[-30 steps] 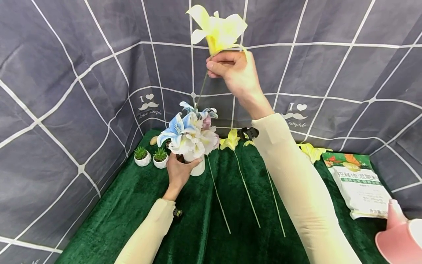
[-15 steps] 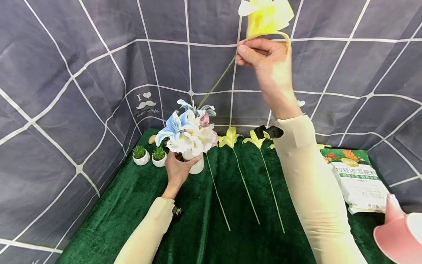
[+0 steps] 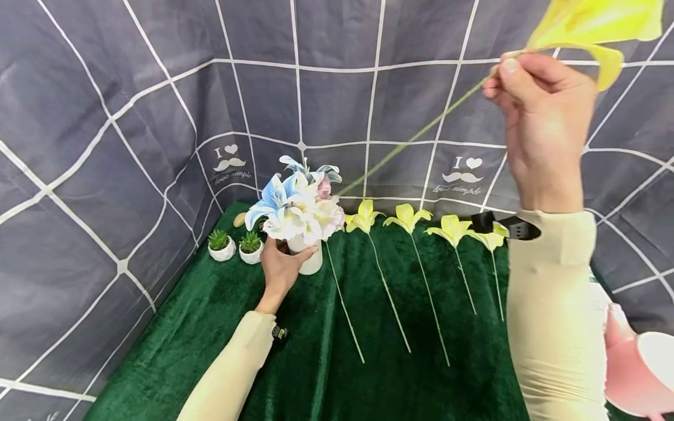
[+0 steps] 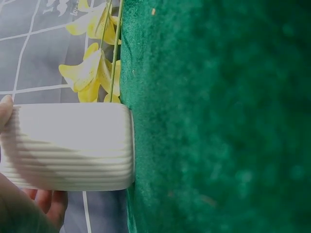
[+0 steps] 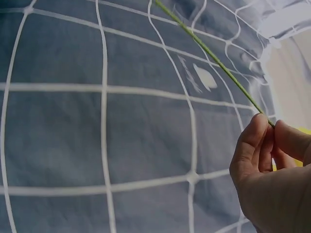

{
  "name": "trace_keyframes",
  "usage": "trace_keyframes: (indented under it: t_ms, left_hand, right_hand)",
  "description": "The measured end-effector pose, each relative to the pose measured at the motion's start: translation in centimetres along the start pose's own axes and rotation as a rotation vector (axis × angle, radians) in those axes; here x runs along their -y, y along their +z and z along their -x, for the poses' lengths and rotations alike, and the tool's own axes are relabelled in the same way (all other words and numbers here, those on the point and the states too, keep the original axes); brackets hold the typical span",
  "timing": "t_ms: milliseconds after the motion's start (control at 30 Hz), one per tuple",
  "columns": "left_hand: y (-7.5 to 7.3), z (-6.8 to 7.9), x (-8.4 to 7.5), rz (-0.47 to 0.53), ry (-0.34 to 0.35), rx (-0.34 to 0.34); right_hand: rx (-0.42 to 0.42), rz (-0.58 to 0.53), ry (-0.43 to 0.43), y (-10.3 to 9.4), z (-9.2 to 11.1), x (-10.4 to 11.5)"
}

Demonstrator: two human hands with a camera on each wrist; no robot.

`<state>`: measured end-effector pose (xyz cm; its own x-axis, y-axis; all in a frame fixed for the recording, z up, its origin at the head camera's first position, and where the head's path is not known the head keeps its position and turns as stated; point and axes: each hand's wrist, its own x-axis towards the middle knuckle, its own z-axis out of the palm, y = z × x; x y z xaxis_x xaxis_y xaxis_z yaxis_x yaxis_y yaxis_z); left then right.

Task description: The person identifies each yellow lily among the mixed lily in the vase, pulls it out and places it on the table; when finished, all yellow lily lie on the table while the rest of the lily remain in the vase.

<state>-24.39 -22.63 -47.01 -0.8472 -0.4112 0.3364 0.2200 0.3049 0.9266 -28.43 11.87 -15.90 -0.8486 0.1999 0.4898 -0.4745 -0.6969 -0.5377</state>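
Note:
My left hand point(image 3: 282, 266) grips the ribbed white vase point(image 3: 311, 262), with fingers on one side and thumb on the other. The vase point(image 4: 68, 145) stands on the green cloth. Blue, white and pink artificial flowers point(image 3: 300, 207) fill its mouth. High at the right of the head view, my right hand point(image 3: 547, 117) pinches a yellow artificial lily point(image 3: 597, 23) just below its bloom, which the frame's top edge cuts. The lily's long green stem slants down left toward the bouquet; its lower end seems beside or behind the blooms. The right wrist view shows thumb and fingertips on the stem point(image 5: 214, 57).
Several yellow lilies point(image 3: 407, 218) lie in a row on the green cloth point(image 3: 221, 351). Two small potted succulents point(image 3: 221, 245) stand left of the vase. A pink watering can point(image 3: 634, 374) is at the right, partly behind the right sleeve. Grey gridded fabric point(image 3: 337, 105) hangs around the back and sides.
My right hand has swung far right with the lily, so its stem slants more and its tip has left the middle of the bouquet. The left hand stays on the vase.

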Motion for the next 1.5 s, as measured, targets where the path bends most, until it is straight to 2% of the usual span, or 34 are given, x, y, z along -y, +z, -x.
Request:
trace_keyframes:
  t_ms: [133, 200, 300, 400, 500, 567, 633, 667, 733, 867, 967, 1200, 1500]
  left_hand:
    - [-0.1, -0.1, 0.1, -0.013, -0.009, -0.011]
    - [-0.1, -0.1, 0.1, -0.019, -0.013, -0.013]
    - [-0.2, -0.2, 0.1, -0.029, -0.013, -0.008]
    - [-0.5, -0.2, 0.0, -0.033, -0.014, -0.003]
    - [-0.7, -0.3, 0.1, -0.029, -0.012, -0.004]
    - [-0.8, -0.3, 0.1, -0.024, -0.009, -0.006]
    - [-0.9, -0.3, 0.1, -0.018, -0.006, -0.006]
    - [-0.9, -0.3, 0.1, -0.020, -0.006, -0.007]
    - [-0.9, -0.3, 0.0, -0.023, -0.008, -0.008]
    - [-0.8, -0.3, 0.0, -0.034, -0.018, -0.005]
    - [-0.8, -0.2, 0.1, -0.038, -0.020, 0.000]
    - [-0.7, -0.1, 0.1, -0.046, -0.006, -0.007]
    - [-0.7, -0.1, 0.2, -0.027, -0.018, -0.002]
  right_hand:
    - [-0.018, 0.036, -0.029, -1.2, 0.6, 2.1]
    - [0.007, 0.065, -0.029, -1.8, 1.1, 2.7]
    - [0.062, 0.192, 0.019, -3.0, 1.9, 3.2]
    - [0.099, 0.442, 0.131, -4.3, 3.0, 3.3]
    - [0.150, 0.820, 0.268, -5.5, 4.1, 2.7]
    - [0.206, 1.054, 0.347, -6.4, 4.8, 1.6]
    - [0.261, 1.227, 0.399, -7.5, 5.6, -0.1]
    - [0.282, 1.278, 0.431, -8.1, 6.0, -1.0]
    - [0.318, 1.321, 0.502, -9.6, 6.8, -3.1]
    - [0.353, 1.284, 0.644, -12.7, 8.7, -6.9]
    - [0.359, 1.271, 0.706, -14.7, 10.1, -9.4]
    - [0.359, 1.282, 0.786, -18.2, 12.6, -13.6]
    - [0.324, 1.246, 0.835, -20.4, 14.0, -16.5]
